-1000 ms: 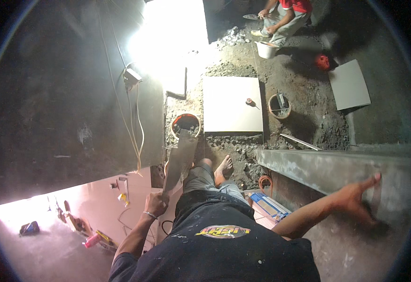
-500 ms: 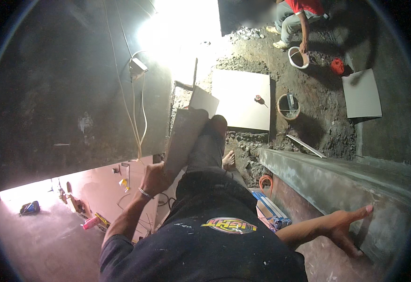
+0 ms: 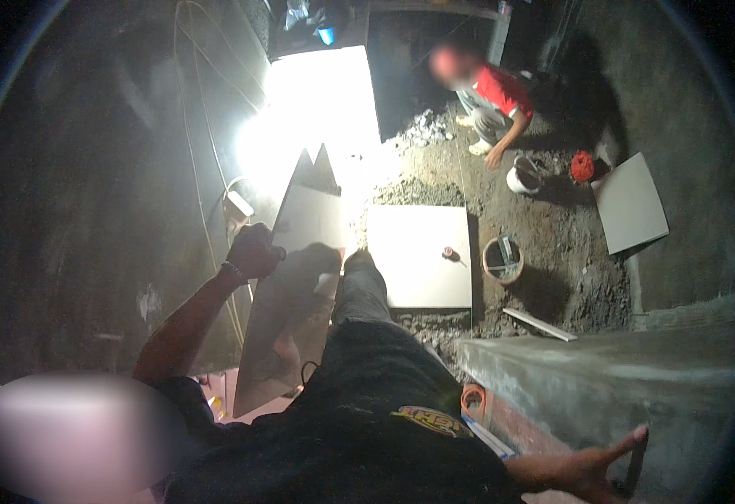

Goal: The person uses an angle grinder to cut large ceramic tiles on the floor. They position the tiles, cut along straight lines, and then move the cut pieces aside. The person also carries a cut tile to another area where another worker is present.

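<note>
My left hand [image 3: 254, 252] is closed on the left edge of a long cut tile [image 3: 293, 307], which stands tilted beside my left leg. The tile has a pale, glossy face, and a V-shaped notch shows at its far end. On the right, my right hand [image 3: 587, 472] lies against a grey cement ledge [image 3: 586, 370], with thumb and fingers spread and nothing held. The lower part of that hand is cut off by the picture's edge.
A large white tile [image 3: 422, 252] lies ahead, a small red-handled tool [image 3: 450, 254] on it. Beyond are a mortar bucket [image 3: 502, 260], a white bucket [image 3: 523, 178], a leaning tile [image 3: 632, 206] and a crouching person in red [image 3: 502, 92]. Cables [image 3: 195, 168] hang at left beside a glaring light.
My left hand has moved forward and up with the cut tile, whose face now shows. My view has shifted farther ahead. The other person's hand has come off the white bucket.
</note>
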The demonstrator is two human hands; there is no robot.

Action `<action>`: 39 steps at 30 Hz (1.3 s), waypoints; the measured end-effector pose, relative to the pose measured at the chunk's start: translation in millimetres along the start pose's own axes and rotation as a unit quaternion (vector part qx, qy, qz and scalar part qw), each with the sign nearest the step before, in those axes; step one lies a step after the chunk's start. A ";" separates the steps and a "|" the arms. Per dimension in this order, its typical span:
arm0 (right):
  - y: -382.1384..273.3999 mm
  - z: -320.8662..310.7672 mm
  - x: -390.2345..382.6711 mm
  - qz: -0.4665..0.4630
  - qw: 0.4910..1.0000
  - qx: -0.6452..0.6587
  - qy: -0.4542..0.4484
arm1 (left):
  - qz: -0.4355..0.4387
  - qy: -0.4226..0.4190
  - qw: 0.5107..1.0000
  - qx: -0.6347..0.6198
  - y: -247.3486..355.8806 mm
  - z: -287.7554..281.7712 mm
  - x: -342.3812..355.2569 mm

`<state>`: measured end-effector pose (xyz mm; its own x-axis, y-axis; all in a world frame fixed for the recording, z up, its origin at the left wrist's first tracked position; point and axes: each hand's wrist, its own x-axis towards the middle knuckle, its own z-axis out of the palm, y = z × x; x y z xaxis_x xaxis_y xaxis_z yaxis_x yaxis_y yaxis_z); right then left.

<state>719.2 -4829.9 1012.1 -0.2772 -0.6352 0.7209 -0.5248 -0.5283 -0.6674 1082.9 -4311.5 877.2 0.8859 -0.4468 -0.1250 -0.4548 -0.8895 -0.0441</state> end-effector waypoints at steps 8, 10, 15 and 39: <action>85.2 24.1 16.6 -0.142 0.961 -0.048 0.233 | -0.110 -0.056 0.970 -0.210 -39.0 -25.4 172.0; 83.6 48.8 -14.9 -0.123 0.962 -0.097 0.222 | -0.064 -0.086 0.989 -0.105 -52.8 -25.5 216.8; 18.0 169.9 -105.6 -0.117 0.964 -0.175 0.165 | -0.070 -0.065 0.988 -0.123 -105.0 -13.8 309.2; -64.9 374.4 -245.0 -0.140 0.958 -0.247 0.046 | -0.155 -0.045 0.959 -0.231 -218.4 301.9 643.8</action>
<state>1122.5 -4850.9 808.8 -0.1274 -0.4431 0.8874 -0.8997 -0.3250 -0.2915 1724.9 -4376.0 507.1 0.9509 -0.1626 -0.2634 -0.0632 -0.9351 0.3488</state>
